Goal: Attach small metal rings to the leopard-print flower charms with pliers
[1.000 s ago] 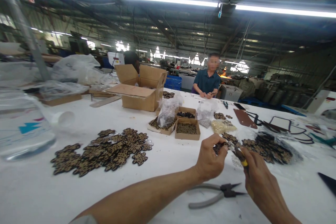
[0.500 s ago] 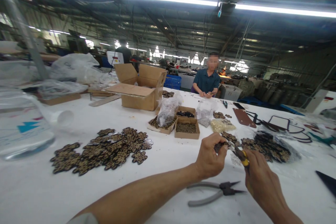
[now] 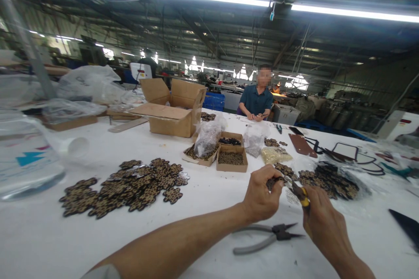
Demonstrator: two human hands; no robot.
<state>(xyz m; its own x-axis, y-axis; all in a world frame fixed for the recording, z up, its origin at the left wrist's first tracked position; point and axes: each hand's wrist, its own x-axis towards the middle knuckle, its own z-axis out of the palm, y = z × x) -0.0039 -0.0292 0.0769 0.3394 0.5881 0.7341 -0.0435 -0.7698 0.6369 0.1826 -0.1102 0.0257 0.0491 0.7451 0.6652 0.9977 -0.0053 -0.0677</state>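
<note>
My left hand (image 3: 263,194) is closed on a leopard-print flower-shaped piece (image 3: 271,183), pinching its edge between thumb and fingers; most of the piece is hidden behind the hand. My right hand (image 3: 322,213) is wrapped round yellow-handled pliers (image 3: 303,196), whose jaws meet the held piece near the left fingertips. Whether the jaws grip something small there, I cannot make out. Below, on the white table (image 3: 196,235), lie grey-handled pliers (image 3: 270,237) with long pointed tips spread apart. A heap of leopard-print flower pieces (image 3: 131,187) is spread to the left.
Small cardboard trays of brown bits (image 3: 231,161) stand in the middle, by a larger open carton (image 3: 172,122). More flower pieces (image 3: 330,183) lie in plastic at right, near a bag of pale bits (image 3: 275,156). A co-worker (image 3: 257,100) sits across the table.
The whole view has shifted slightly, so things appear a little further left. Both hands keep the same hold, with the pliers still at the flower piece.
</note>
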